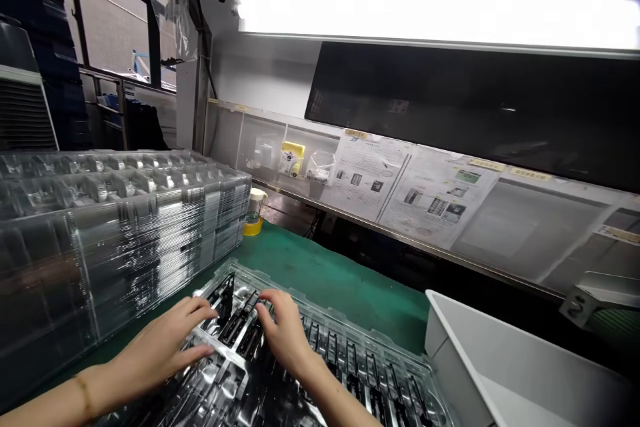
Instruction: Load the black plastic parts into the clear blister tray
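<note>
A clear plastic blister tray (400, 363) lies on the green mat in front of me, its slots holding several small black parts (237, 327). My left hand (165, 347) rests on the tray's left half, fingers spread, its fingertips touching black parts near the far left corner. My right hand (285, 330) lies palm down over the tray's middle, fingers curled onto the parts in the far rows. Whether either hand actually grips a part is hidden by the fingers.
A tall stack of empty clear trays (110, 233) stands at my left. A white bin (505, 360) sits at the right. A roll of yellow tape (254, 221) is behind the stack. Instruction sheets (400, 183) hang on the back panel. Green mat (345, 280) lies beyond the tray.
</note>
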A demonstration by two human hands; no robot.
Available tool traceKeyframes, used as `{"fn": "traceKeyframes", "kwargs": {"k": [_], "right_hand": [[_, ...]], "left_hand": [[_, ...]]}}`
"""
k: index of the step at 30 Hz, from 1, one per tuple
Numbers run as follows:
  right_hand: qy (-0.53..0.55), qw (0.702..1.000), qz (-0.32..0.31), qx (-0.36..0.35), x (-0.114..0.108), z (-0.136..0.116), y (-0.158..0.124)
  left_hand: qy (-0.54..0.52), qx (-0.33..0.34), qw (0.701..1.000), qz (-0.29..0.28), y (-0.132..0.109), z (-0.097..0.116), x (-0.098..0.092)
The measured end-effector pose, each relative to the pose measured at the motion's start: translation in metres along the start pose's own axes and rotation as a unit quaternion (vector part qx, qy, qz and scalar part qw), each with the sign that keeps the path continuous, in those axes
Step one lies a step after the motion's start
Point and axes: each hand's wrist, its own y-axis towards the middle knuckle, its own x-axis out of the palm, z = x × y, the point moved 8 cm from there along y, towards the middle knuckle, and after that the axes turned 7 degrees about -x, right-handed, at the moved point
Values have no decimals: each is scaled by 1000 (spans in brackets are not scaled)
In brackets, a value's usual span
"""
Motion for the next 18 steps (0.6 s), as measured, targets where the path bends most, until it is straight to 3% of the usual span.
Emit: {"fn": "traceKeyframes", "kwargs": {"k": [3, 6, 12, 18], "right_hand": [[-5, 1000, 13, 14, -21, 7, -13], [-8, 1000, 12, 18, -31, 12, -29], [-17, 999, -33, -6, -20, 11, -43], [-8, 997, -67, -24, -15, -9, -47]], "left_hand": [[-29, -15, 999, -13, 26, 0, 18], [-50, -4, 998, -35, 36, -1, 28], [-3, 43, 997, -57, 21, -4, 24], [31, 26, 998, -50, 19, 2, 29]]}}
